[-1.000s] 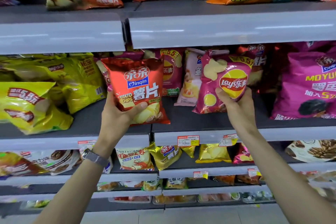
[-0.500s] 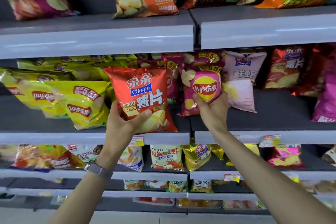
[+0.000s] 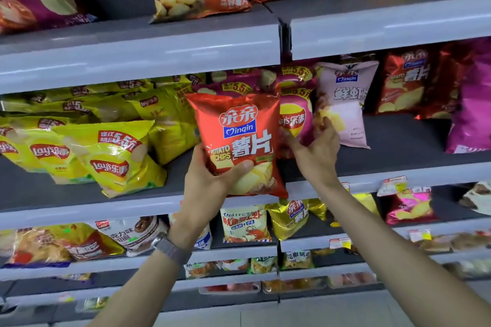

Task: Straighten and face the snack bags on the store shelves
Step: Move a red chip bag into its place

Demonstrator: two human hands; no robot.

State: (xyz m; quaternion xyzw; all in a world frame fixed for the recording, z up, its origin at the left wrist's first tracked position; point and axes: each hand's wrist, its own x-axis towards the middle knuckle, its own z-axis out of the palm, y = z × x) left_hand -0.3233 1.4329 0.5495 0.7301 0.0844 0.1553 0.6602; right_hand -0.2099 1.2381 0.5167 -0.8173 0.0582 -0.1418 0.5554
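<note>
My left hand (image 3: 212, 183) grips the lower part of a red Qinqin potato chips bag (image 3: 239, 138) and holds it upright, label facing me, in front of the middle shelf (image 3: 398, 175). Behind its right edge a magenta Lay's bag (image 3: 295, 117) stands on that shelf. My right hand (image 3: 316, 151) is at this bag's lower right corner, thumb under it and fingers spread and blurred, reaching over a pale pink Qinqin bag (image 3: 345, 103).
Yellow Lay's bags (image 3: 111, 156) lie tumbled on the left of the middle shelf. Red Qinqin bags (image 3: 406, 82) and a purple bag (image 3: 473, 114) stand at the right. Orange bags fill the upper shelf (image 3: 159, 48); lower shelves hold more snacks.
The view has shifted left and closer. My right hand set the magenta Lay's bag back beside the pale pink bag and loosened its fingers. The red bag stays in my left hand.
</note>
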